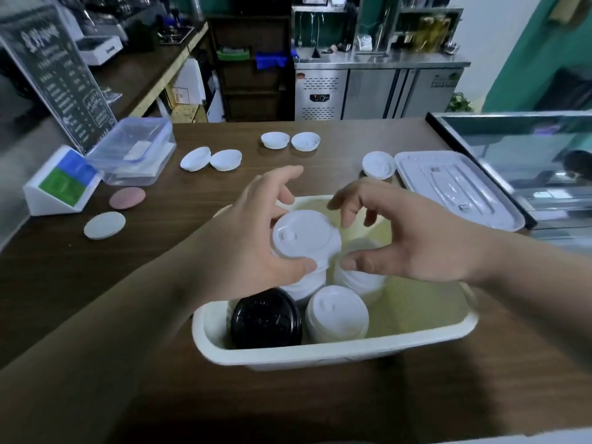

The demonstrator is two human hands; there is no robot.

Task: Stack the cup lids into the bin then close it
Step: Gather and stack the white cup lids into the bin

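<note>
Now: left hand grip clamped round white lid, over bin, above rear white stack. Right hand grip apart, empty. Advice: centre lid, keep level, nest squarely; right steadies stack.

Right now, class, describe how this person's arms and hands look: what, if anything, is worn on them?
Nothing worn shows. The left arm and right arm are bare to the picture's edge, with no sleeves. The left hand and right hand show no gloves, watch, bracelet or rings.
</note>
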